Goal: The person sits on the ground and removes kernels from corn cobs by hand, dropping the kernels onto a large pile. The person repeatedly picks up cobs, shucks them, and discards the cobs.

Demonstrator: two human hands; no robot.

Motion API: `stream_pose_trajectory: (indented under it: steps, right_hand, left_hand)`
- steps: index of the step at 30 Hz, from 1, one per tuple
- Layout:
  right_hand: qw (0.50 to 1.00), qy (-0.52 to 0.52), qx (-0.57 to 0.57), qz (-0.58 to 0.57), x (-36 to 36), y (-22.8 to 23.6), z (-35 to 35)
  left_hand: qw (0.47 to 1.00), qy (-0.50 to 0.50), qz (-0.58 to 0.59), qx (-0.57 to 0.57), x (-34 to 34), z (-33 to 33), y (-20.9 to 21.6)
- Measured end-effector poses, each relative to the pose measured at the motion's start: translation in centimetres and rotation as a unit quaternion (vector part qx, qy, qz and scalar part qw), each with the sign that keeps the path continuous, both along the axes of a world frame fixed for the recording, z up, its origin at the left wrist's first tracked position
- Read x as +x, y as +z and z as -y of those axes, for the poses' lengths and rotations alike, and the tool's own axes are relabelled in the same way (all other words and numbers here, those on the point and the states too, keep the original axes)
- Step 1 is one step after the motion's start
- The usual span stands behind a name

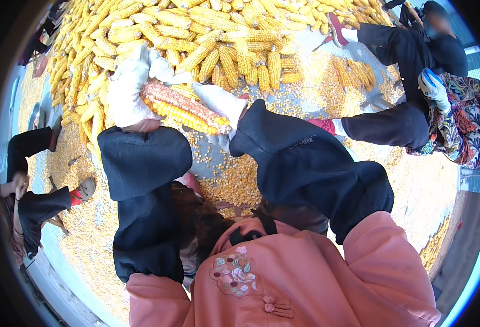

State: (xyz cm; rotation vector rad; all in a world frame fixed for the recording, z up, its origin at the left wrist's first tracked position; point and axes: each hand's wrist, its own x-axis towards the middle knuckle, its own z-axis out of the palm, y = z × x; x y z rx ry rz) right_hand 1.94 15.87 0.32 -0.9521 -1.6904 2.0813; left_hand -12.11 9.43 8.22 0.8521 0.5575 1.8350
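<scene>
Reference: clock face centred on the held corn ear, twelve straight ahead of the worker. At nine o'clock, far off, I see a grey rounded object; whether it is a container, and its contents, are too small to tell. Left hand, white-gloved: closed on the ear's ten-o'clock end. Corn ear: held between both hands, before the corn pile at twelve; long axis ten to four o'clock, upper side reddish and bare, lower side kernelled; which end is the tip, I cannot tell. Loose kernels: spread at five o'clock. Right hand, white-gloved: gripping the four-o'clock end, fingers partly hidden. Co-worker's gloved hand: well apart, three o'clock
</scene>
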Motion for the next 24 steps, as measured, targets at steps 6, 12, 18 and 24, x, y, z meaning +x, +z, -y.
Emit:
stream_pose_trajectory:
  steps: [6,12,18,24]
  right_hand:
    - [0.973,0.029,0.229,0.002,2.4,6.8,3.4]
    - [0.895,-0.044,0.442,-0.030,2.0,5.3,3.3]
    - [0.970,0.122,0.195,0.083,3.2,8.2,2.0]
    - [0.828,0.093,0.548,0.076,5.1,7.0,-0.4]
  left_hand:
    - [0.982,0.130,0.065,-0.119,-0.5,0.7,-0.6]
    - [0.996,0.057,0.039,-0.049,-1.5,0.3,-1.6]
    - [0.999,0.037,0.030,-0.012,-1.8,1.0,-0.5]
    - [0.993,0.066,0.066,-0.075,-0.5,0.6,0.4]
